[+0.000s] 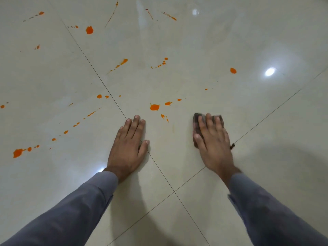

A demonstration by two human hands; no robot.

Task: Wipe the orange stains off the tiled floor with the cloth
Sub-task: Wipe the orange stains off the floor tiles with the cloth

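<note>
Orange stains spatter the glossy cream tiled floor (pixel 177 157). A large blot (pixel 154 107) lies just ahead of my hands, with smaller drops (pixel 167 103) beside it. Other blots sit at the far left (pixel 17 153), upper left (pixel 89 30) and right (pixel 233 70). My right hand (pixel 212 139) lies flat with straight fingers on a dark brown cloth (pixel 197 119), pressing it to the floor right of the large blot. My left hand (pixel 130 146) rests flat on the tile, fingers straight, holding nothing.
Dark grout lines (pixel 159 167) cross between my hands and meet near the lower middle. Bright ceiling light reflections (pixel 269 71) shine on the tiles at right. Thin orange streaks (pixel 111 15) run across the far tiles. My grey sleeves (pixel 74 210) reach in from below.
</note>
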